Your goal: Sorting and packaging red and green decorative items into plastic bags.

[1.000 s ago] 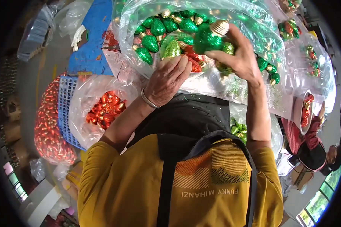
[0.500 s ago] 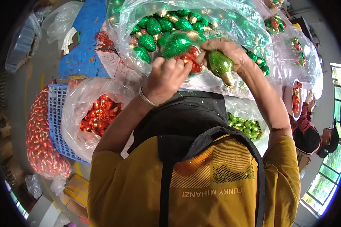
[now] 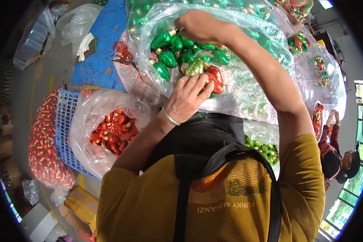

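Note:
My left hand (image 3: 187,97) is closed around a small cluster of bulb-shaped ornaments at the near edge of a clear plastic bag (image 3: 246,38). A red glittery bulb ornament (image 3: 215,79) and a shiny light green bulb ornament (image 3: 195,67) show beyond its fingers. My right hand (image 3: 199,26) is curled over the far left part of the bag, above the dark green ornaments. What its fingers hold, if anything, is hidden. Inside the bag lie several dark green glittery bulb ornaments (image 3: 167,59) with gold caps.
Left of my lap, a plastic-lined bag of red ornaments (image 3: 115,131) stands beside a blue crate (image 3: 67,129) and a full sack (image 3: 48,141). Light green ornaments (image 3: 266,149) sit to my right. Scissors (image 3: 123,60) lie on the table. Another person (image 3: 330,155) works at right.
My right hand has moved away from the light green ornament, up and left across the bag. That ornament now rests at my left hand beside the red one.

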### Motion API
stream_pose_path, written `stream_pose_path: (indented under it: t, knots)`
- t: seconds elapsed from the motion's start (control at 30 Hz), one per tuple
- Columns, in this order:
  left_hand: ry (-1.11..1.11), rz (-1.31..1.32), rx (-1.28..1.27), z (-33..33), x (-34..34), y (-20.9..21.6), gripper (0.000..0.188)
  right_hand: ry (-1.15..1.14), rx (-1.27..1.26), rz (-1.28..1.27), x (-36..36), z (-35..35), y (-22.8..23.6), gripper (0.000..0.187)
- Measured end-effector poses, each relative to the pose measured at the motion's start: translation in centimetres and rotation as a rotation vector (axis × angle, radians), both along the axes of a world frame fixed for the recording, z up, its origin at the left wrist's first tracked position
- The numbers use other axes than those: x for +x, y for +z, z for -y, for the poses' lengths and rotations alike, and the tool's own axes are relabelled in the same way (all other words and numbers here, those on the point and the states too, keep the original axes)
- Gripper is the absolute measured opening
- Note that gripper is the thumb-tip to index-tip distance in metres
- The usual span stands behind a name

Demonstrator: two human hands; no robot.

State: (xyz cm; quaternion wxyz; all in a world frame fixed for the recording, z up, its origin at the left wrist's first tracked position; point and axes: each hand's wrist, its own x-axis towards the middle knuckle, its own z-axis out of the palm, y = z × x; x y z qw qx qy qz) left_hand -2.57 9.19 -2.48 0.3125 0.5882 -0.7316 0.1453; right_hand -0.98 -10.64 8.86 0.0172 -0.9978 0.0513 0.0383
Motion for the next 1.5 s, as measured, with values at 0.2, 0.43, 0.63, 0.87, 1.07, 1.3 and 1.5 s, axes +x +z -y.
stream_pose_path:
  t: [0.2,0.43,0.63,0.87,1.07,1.3,1.5]
  knots:
    - [0.011,0.006,0.048,0.2,-0.3,0.3,0.042,0.125,-0.082,-0.223,7.6,1.5,-10.5,0.045]
    - [0.037,0.005,0.026,0.3,0.5,-0.4,0.041,0.000,0.292,0.083,1.6,0.0,-0.8,0.048]
    - [0.019,0.023,-0.018,0.0,0.7,-1.1,0.039,-0.056,0.679,-0.060,-10.5,-1.4,1.5,0.056]
    - [0.067,0.070,-0.032,0.5,0.2,-0.7,0.040,0.060,-0.093,0.030,-10.4,-3.2,-1.6,0.055]
    - [0.062,0.128,0.076,1.1,0.3,0.6,0.048,0.071,-0.188,0.030,-10.1,-3.3,-2.7,0.066]
    - [0.104,0.236,0.172,1.9,-0.4,2.4,0.054,-0.314,0.811,0.437,-11.4,1.0,-1.0,0.058]
    - [0.093,0.249,0.229,2.5,-0.6,3.2,0.051,-0.621,0.769,0.493,-11.0,0.3,-3.5,0.066]
